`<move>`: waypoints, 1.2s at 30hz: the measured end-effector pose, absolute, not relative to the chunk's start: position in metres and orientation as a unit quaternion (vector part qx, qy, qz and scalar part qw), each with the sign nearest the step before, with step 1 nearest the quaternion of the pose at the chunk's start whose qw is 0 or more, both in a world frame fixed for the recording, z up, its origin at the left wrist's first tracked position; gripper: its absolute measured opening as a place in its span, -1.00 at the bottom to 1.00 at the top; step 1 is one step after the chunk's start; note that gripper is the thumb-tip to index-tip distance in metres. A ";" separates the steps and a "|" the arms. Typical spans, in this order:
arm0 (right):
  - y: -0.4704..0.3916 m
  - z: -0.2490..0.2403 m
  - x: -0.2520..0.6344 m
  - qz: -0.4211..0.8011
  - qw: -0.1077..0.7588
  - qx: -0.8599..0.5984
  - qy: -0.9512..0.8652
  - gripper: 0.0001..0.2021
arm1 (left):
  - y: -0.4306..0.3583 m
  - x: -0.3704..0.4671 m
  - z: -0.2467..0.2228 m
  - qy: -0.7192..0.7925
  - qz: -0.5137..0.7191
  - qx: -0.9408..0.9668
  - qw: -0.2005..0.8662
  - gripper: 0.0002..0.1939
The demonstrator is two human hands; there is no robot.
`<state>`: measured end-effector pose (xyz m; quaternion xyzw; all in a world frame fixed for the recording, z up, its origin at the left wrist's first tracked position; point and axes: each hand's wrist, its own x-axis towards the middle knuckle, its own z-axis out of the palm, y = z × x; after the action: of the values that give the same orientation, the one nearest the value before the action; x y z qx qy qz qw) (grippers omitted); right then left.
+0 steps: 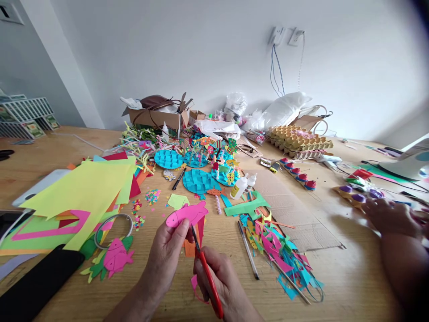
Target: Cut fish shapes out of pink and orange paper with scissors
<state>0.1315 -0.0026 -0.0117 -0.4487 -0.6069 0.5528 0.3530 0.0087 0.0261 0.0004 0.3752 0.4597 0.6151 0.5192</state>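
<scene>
Between the thumb and fingers of my left hand (170, 250) is a pink paper fish (192, 213), its head pointing left and its tail up to the right. My right hand (219, 279) is closed around red-handled scissors (209, 277), whose dark blades point up toward the fish's lower edge. I cannot tell whether the blades touch the paper. Under the fish lie some orange and red paper strips (190, 247). Left of my left hand sits a small pile of cut paper fish, with a pink one (117, 257) over green and yellow ones.
Coloured paper sheets (90, 183) and a tape ring (100, 232) lie left. Blue discs (197, 181), a pen (248, 250), glue bottles (238, 188), paper scraps (284, 255) and cardboard (301, 228) spread ahead and right. Another person's hand (392, 217) touches painted egg-carton pieces (351, 197) at far right.
</scene>
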 end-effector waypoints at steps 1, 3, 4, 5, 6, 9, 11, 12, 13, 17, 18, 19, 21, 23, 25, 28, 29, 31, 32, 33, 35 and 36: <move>-0.003 -0.011 0.133 0.554 0.350 -0.446 -0.610 -0.51 | 0.026 0.008 0.001 0.457 0.615 0.377 0.521 -0.82; -0.003 -0.011 0.135 0.555 0.340 -0.444 -0.615 -0.52 | 0.026 0.006 0.001 0.450 0.613 0.385 0.523 -0.84; -0.003 -0.010 0.137 0.556 0.334 -0.444 -0.618 -0.53 | 0.026 0.005 0.001 0.448 0.610 0.391 0.525 -0.84; -0.003 -0.008 0.138 0.556 0.328 -0.444 -0.621 -0.53 | 0.026 0.004 0.001 0.447 0.605 0.396 0.526 -0.85; -0.003 -0.007 0.138 0.556 0.323 -0.445 -0.623 -0.53 | 0.026 0.003 0.002 0.447 0.601 0.401 0.527 -0.85; -0.002 -0.001 0.139 0.559 0.312 -0.444 -0.626 -0.51 | 0.028 0.001 0.003 0.449 0.592 0.412 0.527 -0.82; -0.002 0.003 0.139 0.565 0.308 -0.445 -0.623 -0.51 | 0.029 0.000 0.005 0.448 0.588 0.422 0.526 -0.81; -0.001 0.005 0.139 0.567 0.306 -0.446 -0.622 -0.51 | 0.029 -0.001 0.005 0.447 0.584 0.427 0.526 -0.80; -0.001 0.006 0.139 0.569 0.303 -0.446 -0.621 -0.51 | 0.029 -0.001 0.007 0.446 0.579 0.433 0.527 -0.80; -0.001 0.008 0.142 0.564 0.295 -0.447 -0.628 -0.50 | 0.028 -0.003 0.012 0.454 0.556 0.450 0.532 -0.78; -0.001 0.007 0.143 0.563 0.294 -0.444 -0.632 -0.51 | 0.028 -0.003 0.014 0.460 0.550 0.451 0.532 -0.77; -0.002 0.006 0.144 0.563 0.294 -0.441 -0.634 -0.51 | 0.028 -0.003 0.016 0.466 0.543 0.452 0.533 -0.76; -0.002 0.003 0.145 0.568 0.293 -0.433 -0.635 -0.52 | 0.029 -0.004 0.019 0.479 0.526 0.458 0.533 -0.76; -0.003 0.002 0.146 0.569 0.295 -0.433 -0.635 -0.53 | 0.030 -0.004 0.021 0.488 0.510 0.472 0.528 -0.75; -0.002 0.002 0.146 0.560 0.294 -0.439 -0.638 -0.53 | 0.031 -0.005 0.023 0.495 0.493 0.491 0.521 -0.74; -0.002 0.002 0.146 0.545 0.293 -0.447 -0.646 -0.52 | 0.032 -0.007 0.023 0.502 0.473 0.513 0.511 -0.74; -0.002 0.002 0.146 0.543 0.293 -0.445 -0.649 -0.53 | 0.033 -0.008 0.023 0.504 0.469 0.519 0.508 -0.74; -0.003 0.001 0.147 0.540 0.290 -0.441 -0.656 -0.54 | 0.033 -0.009 0.024 0.505 0.465 0.527 0.501 -0.75; -0.003 0.000 0.148 0.537 0.289 -0.439 -0.660 -0.55 | 0.034 -0.009 0.024 0.506 0.462 0.531 0.498 -0.76; -0.003 0.000 0.148 0.534 0.288 -0.439 -0.663 -0.56 | 0.035 -0.009 0.024 0.508 0.458 0.536 0.495 -0.76; -0.003 0.000 0.149 0.525 0.287 -0.441 -0.669 -0.59 | 0.037 -0.009 0.025 0.510 0.447 0.547 0.492 -0.75; -0.003 0.001 0.149 0.521 0.287 -0.443 -0.671 -0.60 | 0.037 -0.009 0.025 0.510 0.441 0.552 0.491 -0.75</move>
<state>0.1490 -0.0032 0.0011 -0.4428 -0.6711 0.5205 0.2874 -0.0094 0.0372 0.0253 0.5515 0.5100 0.4415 0.4907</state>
